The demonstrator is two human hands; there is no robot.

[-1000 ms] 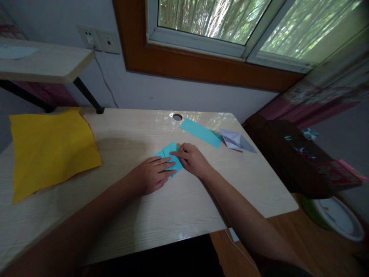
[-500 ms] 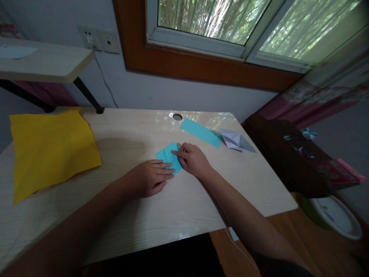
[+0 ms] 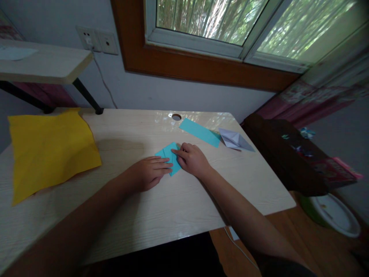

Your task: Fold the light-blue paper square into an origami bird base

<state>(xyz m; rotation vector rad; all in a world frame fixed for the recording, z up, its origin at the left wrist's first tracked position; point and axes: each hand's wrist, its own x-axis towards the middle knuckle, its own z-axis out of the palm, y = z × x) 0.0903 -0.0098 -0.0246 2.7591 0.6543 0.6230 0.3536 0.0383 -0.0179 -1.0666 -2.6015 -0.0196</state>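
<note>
A small folded blue paper [image 3: 168, 152] lies flat on the light wooden desk [image 3: 161, 207]. My left hand [image 3: 148, 173] rests on its near left part, fingers stretched flat and pressing it down. My right hand [image 3: 192, 159] lies on its right side, with the forefinger pointing left along a fold. Most of the paper's near half is hidden under the fingers.
A blue paper strip [image 3: 200, 132] and a folded white paper shape [image 3: 235, 140] lie at the back right of the desk. A large yellow sheet [image 3: 49, 148] covers the left. A cable hole [image 3: 176, 117] sits at the rear. A dark cabinet [image 3: 291, 156] stands to the right.
My left hand has slid slightly along the blue paper, fingers still pressing it. My right hand has hardly moved.
</note>
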